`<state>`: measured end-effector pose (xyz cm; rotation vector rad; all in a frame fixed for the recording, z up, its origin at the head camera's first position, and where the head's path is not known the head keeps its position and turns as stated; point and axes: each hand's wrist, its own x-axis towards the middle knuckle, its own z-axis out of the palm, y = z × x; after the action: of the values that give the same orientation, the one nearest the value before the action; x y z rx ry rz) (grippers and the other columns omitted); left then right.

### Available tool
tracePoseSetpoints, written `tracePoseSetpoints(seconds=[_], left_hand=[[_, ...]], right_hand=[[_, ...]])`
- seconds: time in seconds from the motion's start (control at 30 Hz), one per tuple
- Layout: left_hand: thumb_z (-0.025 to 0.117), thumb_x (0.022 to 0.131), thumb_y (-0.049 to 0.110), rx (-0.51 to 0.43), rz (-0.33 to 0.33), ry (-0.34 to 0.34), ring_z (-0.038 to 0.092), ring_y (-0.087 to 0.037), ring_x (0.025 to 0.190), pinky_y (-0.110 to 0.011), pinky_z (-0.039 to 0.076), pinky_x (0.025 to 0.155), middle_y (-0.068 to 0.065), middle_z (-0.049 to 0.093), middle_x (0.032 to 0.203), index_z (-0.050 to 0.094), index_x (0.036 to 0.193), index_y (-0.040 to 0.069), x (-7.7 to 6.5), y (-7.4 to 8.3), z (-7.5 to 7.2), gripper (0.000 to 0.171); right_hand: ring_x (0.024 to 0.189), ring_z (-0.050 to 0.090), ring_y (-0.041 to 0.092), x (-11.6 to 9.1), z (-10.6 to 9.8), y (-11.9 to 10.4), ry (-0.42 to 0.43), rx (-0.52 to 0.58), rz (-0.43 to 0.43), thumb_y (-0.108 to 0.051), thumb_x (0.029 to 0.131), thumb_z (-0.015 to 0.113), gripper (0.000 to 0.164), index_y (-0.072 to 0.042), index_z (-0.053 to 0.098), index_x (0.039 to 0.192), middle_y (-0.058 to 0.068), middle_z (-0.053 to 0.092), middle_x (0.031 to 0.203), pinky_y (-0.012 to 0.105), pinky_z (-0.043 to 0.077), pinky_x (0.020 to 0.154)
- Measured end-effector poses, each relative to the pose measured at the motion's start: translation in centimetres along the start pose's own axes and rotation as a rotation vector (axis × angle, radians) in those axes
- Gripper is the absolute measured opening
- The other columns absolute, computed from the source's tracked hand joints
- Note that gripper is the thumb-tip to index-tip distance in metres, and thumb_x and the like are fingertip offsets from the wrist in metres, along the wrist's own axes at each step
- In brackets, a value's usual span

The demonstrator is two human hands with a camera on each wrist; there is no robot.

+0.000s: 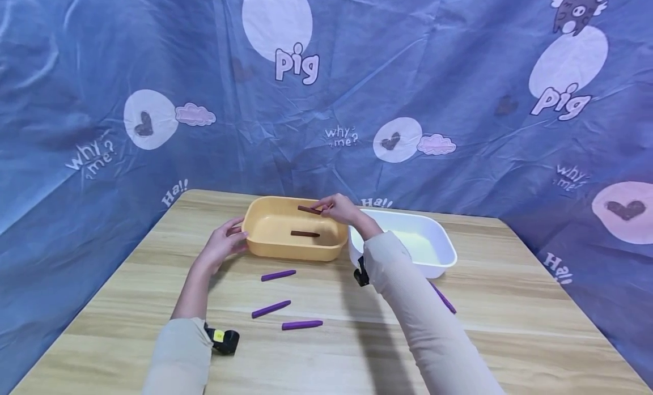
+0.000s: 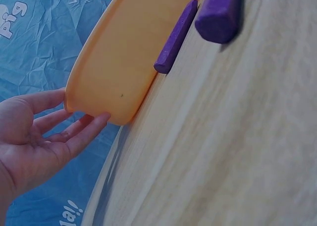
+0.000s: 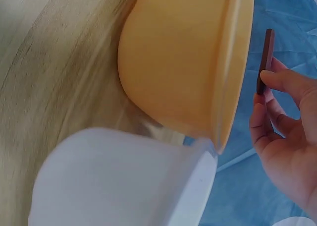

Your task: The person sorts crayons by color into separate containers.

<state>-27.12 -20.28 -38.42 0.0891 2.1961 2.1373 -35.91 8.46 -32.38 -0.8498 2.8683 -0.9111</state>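
Over the back right of the yellow bin (image 1: 293, 251), my right hand (image 1: 340, 208) pinches a brown crayon (image 3: 266, 60) between thumb and fingers. Another brown crayon (image 1: 305, 234) lies on the bin's floor. At the bin's left end, my left hand (image 1: 224, 245) rests extended fingertips against the wall and rim. The left wrist view shows those fingers (image 2: 91, 132) spread and fairly straight. Beside the yellow bin stands a white bin (image 1: 444, 259), partly covered by my right forearm.
Several purple crayons lie on the wooden table (image 1: 326, 366): one (image 1: 278, 275) just before the yellow bin, others (image 1: 271, 309) closer to me. A further purple crayon (image 1: 442, 297) sits near the white bin, partly behind my right sleeve. A blue printed curtain (image 1: 316, 128) hangs behind.
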Motion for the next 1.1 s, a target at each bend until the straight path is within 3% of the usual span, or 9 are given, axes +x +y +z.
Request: tracePoseSetpoints(seconds=[0.23, 0.47, 0.57, 0.7, 0.77, 0.87, 0.97, 1.1], left_hand=[[0.045, 0.094, 0.0, -0.009, -0.005, 0.002, 0.04, -0.045, 0.117, -0.04, 0.045, 0.091, -0.033, 0.029, 0.137, 0.018, 0.143, -0.004, -0.1, 0.0, -0.2, 0.056], [0.044, 0.094, 0.0, -0.014, -0.005, -0.006, 0.039, -0.045, 0.118, -0.041, 0.044, 0.092, -0.033, 0.029, 0.137, 0.018, 0.143, -0.004, -0.1, -0.1, -0.2, 0.056], [0.044, 0.094, 0.0, -0.012, -0.004, -0.003, 0.038, -0.046, 0.118, -0.042, 0.044, 0.092, -0.033, 0.029, 0.137, 0.018, 0.143, -0.004, 0.0, -0.1, -0.2, 0.056], [0.044, 0.094, -0.001, -0.014, -0.002, -0.003, 0.038, -0.046, 0.118, -0.041, 0.044, 0.092, -0.033, 0.028, 0.137, 0.018, 0.143, -0.005, 0.0, -0.1, -0.1, 0.055], [0.044, 0.094, 0.0, -0.014, -0.001, -0.003, 0.038, -0.046, 0.118, -0.042, 0.044, 0.092, -0.033, 0.029, 0.137, 0.019, 0.143, -0.005, 0.0, -0.1, -0.1, 0.055], [0.044, 0.094, 0.0, -0.008, 0.004, -0.004, 0.039, -0.045, 0.118, -0.042, 0.044, 0.092, -0.034, 0.029, 0.136, 0.019, 0.142, -0.006, 0.0, -0.1, -0.2, 0.054], [0.044, 0.094, 0.0, -0.003, 0.008, -0.002, 0.039, -0.045, 0.117, -0.042, 0.044, 0.091, -0.035, 0.03, 0.135, 0.019, 0.142, -0.007, 0.0, -0.2, -0.2, 0.054], [0.044, 0.094, -0.001, -0.008, 0.006, 0.002, 0.04, -0.045, 0.117, -0.042, 0.045, 0.091, -0.035, 0.03, 0.135, 0.019, 0.142, -0.007, 0.1, -0.2, -0.3, 0.054]], right_hand=[[0.062, 0.047, 0.01, 0.9, 1.5, 0.2, 0.006, 0.013, 0.038, 0.004, 0.08, 0.058, 0.029, -0.004, 0.07, 0.105, -0.003, 0.051, 0.066, 0.019, 0.039, 0.058], [0.06, 0.044, 0.011, 1.1, 2.5, 0.7, -0.021, -0.066, 0.02, 0.001, 0.08, 0.057, 0.029, -0.011, 0.071, 0.103, -0.002, 0.051, 0.064, 0.025, 0.04, 0.058], [0.052, 0.041, 0.011, 3.3, 4.6, 4.7, -0.014, -0.025, -0.075, 0.001, 0.076, 0.055, 0.032, -0.015, 0.073, 0.098, -0.005, 0.05, 0.06, 0.024, 0.038, 0.05], [0.059, 0.048, 0.011, 6.5, 7.4, 10.4, 0.013, -0.057, -0.165, -0.001, 0.073, 0.05, 0.035, -0.018, 0.074, 0.091, -0.007, 0.063, 0.074, 0.021, 0.038, 0.051], [0.068, 0.052, 0.015, 6.1, 7.1, 9.2, -0.019, -0.121, -0.094, 0.001, 0.076, 0.05, 0.037, -0.02, 0.075, 0.093, -0.005, 0.066, 0.085, 0.026, 0.042, 0.058], [0.065, 0.05, 0.014, 4.1, 6.1, 6.0, 0.008, -0.148, -0.096, 0.003, 0.073, 0.051, 0.036, -0.016, 0.075, 0.09, -0.002, 0.065, 0.077, 0.024, 0.037, 0.053], [0.059, 0.044, 0.01, 1.6, 4.8, 1.9, -0.015, -0.185, -0.031, 0.006, 0.074, 0.058, 0.028, -0.007, 0.073, 0.094, 0.004, 0.063, 0.071, 0.021, 0.035, 0.052], [0.054, 0.03, -0.001, 0.6, 4.8, 0.5, 0.005, -0.226, -0.03, 0.008, 0.076, 0.06, 0.025, -0.002, 0.072, 0.095, 0.01, 0.06, 0.068, 0.016, 0.03, 0.052]])
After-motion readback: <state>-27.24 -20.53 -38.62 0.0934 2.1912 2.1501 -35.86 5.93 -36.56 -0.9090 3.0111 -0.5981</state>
